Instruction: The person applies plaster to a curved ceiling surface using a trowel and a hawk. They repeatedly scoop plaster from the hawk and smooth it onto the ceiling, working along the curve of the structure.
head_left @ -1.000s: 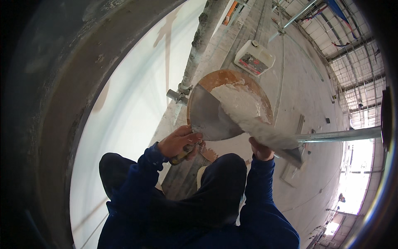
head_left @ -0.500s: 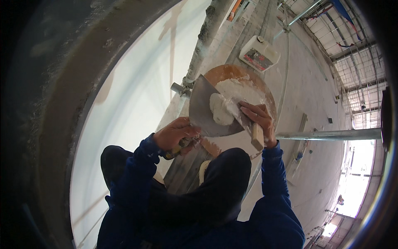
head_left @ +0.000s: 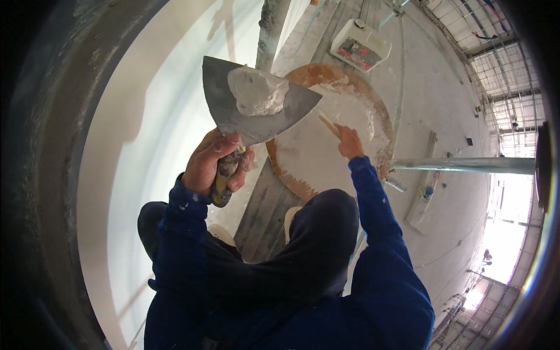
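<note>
White paste [head_left: 258,90] is already heaped on the scraper [head_left: 251,129], clamped at left by the fingers of the left hand [head_left: 213,163], while more is left in the tub [head_left: 318,73], the trowel [head_left: 330,125] gripped by the right hand [head_left: 351,143].

Blue sleeves [head_left: 379,210], white flecks [head_left: 184,206], dark trousers [head_left: 312,256]

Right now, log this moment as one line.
Left hand: holding broad grey metal scraper | scraper load: white paste mound | right hand: gripping narrow pale tool | nearby: round brown pan containing white paste
</note>
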Available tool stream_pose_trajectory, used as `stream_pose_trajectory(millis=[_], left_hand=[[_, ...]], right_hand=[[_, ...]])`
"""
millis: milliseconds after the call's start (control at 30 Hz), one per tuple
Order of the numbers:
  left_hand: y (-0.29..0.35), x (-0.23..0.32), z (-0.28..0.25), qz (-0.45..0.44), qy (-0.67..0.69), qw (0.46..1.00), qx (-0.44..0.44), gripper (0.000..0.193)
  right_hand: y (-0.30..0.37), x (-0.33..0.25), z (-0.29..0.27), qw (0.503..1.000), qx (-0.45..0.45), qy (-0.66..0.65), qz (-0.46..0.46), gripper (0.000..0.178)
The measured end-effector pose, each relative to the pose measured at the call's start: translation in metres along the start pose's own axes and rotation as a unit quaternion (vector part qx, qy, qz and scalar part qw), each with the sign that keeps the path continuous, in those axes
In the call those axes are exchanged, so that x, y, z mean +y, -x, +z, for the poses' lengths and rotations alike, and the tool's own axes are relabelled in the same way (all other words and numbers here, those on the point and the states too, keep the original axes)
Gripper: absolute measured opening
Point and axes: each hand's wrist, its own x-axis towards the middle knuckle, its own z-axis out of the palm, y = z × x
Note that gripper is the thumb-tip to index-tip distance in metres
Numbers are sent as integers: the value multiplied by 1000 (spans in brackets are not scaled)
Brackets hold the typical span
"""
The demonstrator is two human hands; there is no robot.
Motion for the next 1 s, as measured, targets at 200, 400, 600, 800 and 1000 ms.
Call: stream_pose_trajectory(millis=[200,400,600,800,1000], left_hand=[[7,-1,4,-1,-10,999,30,34],[3,-1,3,-21,3,999,48,32],[-11,-8,-2,-27,-14,999,42,35],[-2,-7,-4,-31,-37,998,46,39],[8,-7,-7,-16,-43,997,64,38]], right_hand=[[-21,5,75,996,-18,77,36,60],[31,-16,82,985,-142,96,-22,65],[110,-53,53,968,-248,-20,-21,52],[72,36,27,996,-43,-82,-15,58],[13,82,24,998,9,67,-5,68]])
